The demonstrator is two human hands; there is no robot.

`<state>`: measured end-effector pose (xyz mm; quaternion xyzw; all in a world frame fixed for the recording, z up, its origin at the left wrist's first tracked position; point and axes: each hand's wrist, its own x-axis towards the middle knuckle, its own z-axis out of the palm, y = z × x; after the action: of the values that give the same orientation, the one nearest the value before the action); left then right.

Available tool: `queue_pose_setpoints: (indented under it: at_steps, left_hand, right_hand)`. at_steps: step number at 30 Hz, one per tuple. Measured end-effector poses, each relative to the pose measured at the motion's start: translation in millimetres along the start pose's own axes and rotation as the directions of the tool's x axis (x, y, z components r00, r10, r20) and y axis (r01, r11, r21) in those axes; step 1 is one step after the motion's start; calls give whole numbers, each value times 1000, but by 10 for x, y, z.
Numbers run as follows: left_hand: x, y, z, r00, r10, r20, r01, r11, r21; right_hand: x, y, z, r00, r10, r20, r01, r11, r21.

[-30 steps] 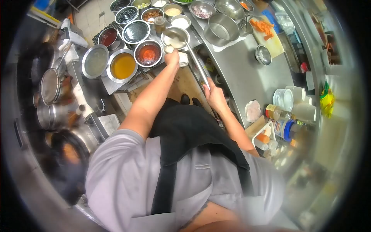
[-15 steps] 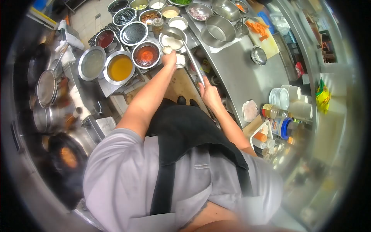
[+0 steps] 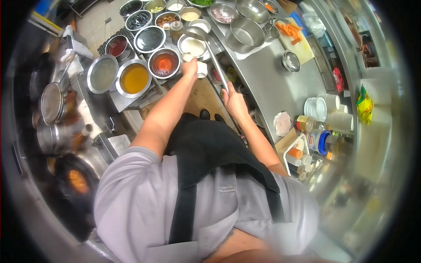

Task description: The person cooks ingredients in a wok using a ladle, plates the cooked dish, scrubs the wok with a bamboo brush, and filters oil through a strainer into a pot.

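Observation:
My right hand [image 3: 236,103] is wrapped round the long handle of a steel ladle [image 3: 215,59]. The ladle's head hangs over the far edge of a metal bowl of white contents [image 3: 193,45]. Bunched in my closed left hand [image 3: 190,68] is a white cloth [image 3: 201,69], which sticks out on both sides of the fingers just in front of that bowl. To the left of this hand stands a bowl of red-orange sauce [image 3: 164,62], and a bowl of yellow-brown liquid [image 3: 135,77] is farther left.
Several more ingredient bowls crowd the far end. A deep steel pot [image 3: 244,35] and a cutting board [image 3: 302,51] with orange pieces stand on the right counter [image 3: 267,76]. At far left is a dark wok [image 3: 70,175] with orange food. Stacked white bowls [image 3: 315,109] are at right.
The ladle's head has risen slightly away from me over the white bowl. Both hands keep their holds; the whole view has shifted a little.

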<state>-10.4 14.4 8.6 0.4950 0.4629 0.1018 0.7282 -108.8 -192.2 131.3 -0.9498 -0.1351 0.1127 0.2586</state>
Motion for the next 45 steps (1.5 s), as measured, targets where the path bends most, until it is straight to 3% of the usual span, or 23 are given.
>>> queue_pose_setpoints:
  at_steps: [6,16,23,27,34,42,45]
  left_hand:
    - [172,-118,12,999,29,44,-27,998,-57]
    - [156,-83,-42,998,37,57,-34,998,-47]
    - [90,-33,-60,998,38,53,-36,999,-37]
    - [147,-84,-72,997,57,58,-56,998,-9]
    - [78,-17,-75,997,38,64,-35,998,-62]
    - [84,3,-99,999,51,13,-51,999,11]
    - [54,-16,-104,999,44,10,-43,998,-41]
  right_hand:
    - [-300,25,-37,997,-9,74,9,1000,1]
    - [-15,-4,-24,1000,-24,14,24,999,-25]
    - [-326,-61,-265,995,-8,98,10,1000,-13]
    - [-141,29,-177,997,-70,21,71,997,-43]
    - [-210,-37,-57,998,10,57,-6,997,-82]
    - [-308,-53,-271,997,-30,69,28,999,18]
    - [-221,-64,-268,999,-39,-2,39,997,74]
